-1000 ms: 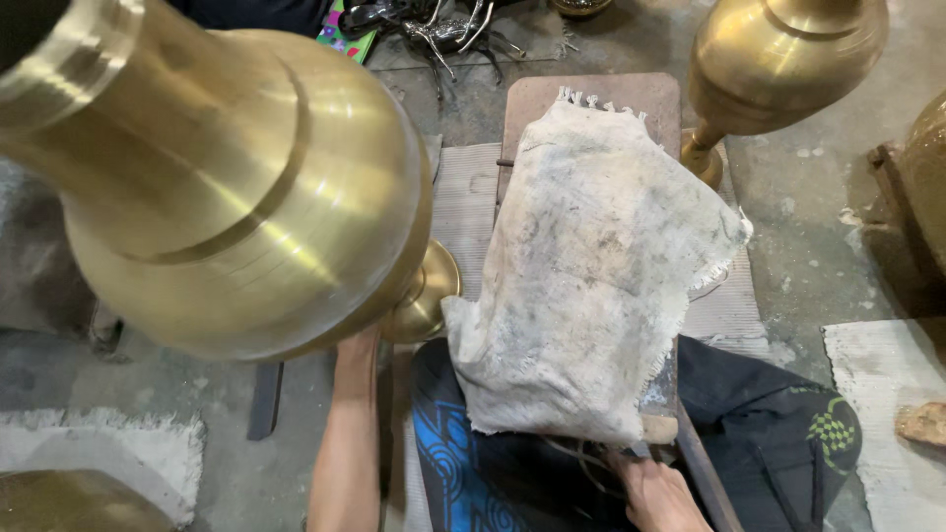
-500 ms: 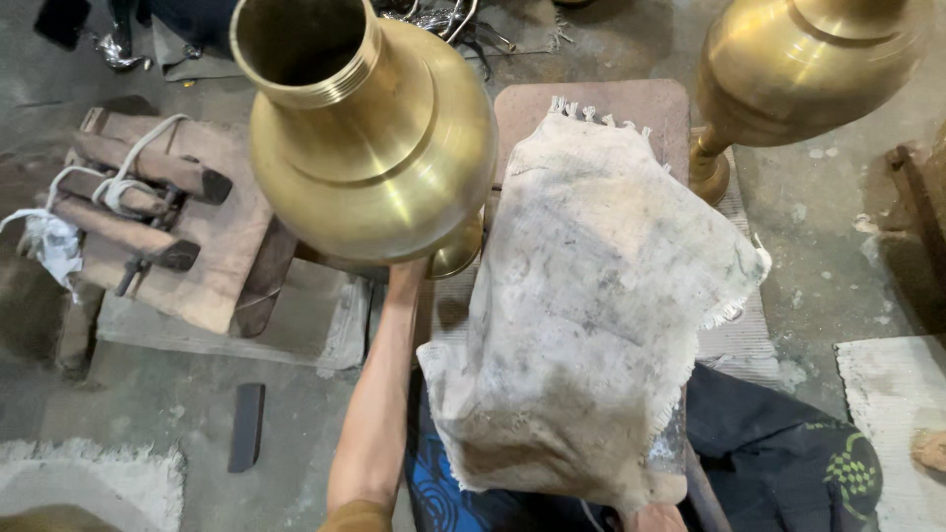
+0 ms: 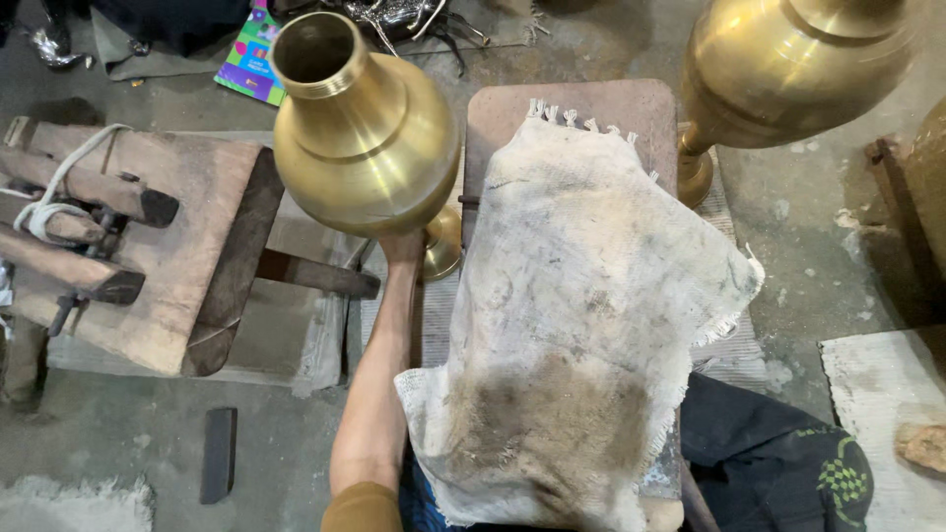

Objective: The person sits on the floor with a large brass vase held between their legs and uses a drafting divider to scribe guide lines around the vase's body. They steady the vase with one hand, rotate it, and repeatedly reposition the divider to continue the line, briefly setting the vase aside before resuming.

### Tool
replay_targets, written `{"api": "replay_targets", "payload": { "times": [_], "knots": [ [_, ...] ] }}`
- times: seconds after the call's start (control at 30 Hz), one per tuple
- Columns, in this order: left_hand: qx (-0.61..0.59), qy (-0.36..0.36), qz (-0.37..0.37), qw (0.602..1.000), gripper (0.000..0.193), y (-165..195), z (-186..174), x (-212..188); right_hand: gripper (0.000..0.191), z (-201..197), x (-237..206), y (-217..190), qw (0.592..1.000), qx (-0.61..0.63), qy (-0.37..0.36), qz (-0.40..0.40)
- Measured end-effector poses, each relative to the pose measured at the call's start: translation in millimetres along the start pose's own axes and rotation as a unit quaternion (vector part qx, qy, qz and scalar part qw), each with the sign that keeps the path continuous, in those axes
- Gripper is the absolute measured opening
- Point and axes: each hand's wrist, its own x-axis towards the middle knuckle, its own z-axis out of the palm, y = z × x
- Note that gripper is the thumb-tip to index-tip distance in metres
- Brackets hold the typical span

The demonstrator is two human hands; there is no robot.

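Left hand (image 3: 402, 246) is up under the brass vase (image 3: 363, 128), and the grip is clenched around the narrow stem just above the vase's small flared foot (image 3: 443, 243); the fingers themselves are mostly hidden behind the belly. The vase sits left of centre, far from the body, held above the floor with its open mouth tilted toward the camera. It is polished golden metal, smooth and glossy, with a stepped neck, a rolled lip and a wide round body.

Right hand is out of view, so whether it grasps anything cannot be told.

Right beside the vase, a stained cloth (image 3: 581, 335) drapes over the wooden worktop (image 3: 591, 103): coarse weave, off-white, brown and grey smudges, frayed fringe at the far edge. Far right, a second brass vessel (image 3: 788, 69), bigger, same sheen, stands on its own slim foot.

Left, a rough wooden block stand (image 3: 187, 256) with rope wound on it. Far left of centre, a flat colourful printed packet (image 3: 251, 59), green, pink and blue, lies on the concrete floor (image 3: 828, 246). A small dark bar (image 3: 218, 455) lies near left.
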Motion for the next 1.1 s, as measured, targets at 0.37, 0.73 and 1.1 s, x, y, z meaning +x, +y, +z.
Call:
{"api": "replay_targets", "payload": {
  "times": [0.37,0.73,1.1],
  "knots": [
    [0.034,-0.079,0.011,0.996,0.033,-22,-16,0,0.051,12,6,6,1.0,0.005,-0.024,0.015],
    [0.017,-0.215,-0.154,0.964,0.057,25,-65,-57,0.047,-43,-39,59,0.957,0.084,-0.238,0.142],
    [0.265,-0.27,0.223,0.898,0.078,132,-12,-132,0.052,-216,98,99,0.807,0.406,0.421,0.077]
  ]
}}
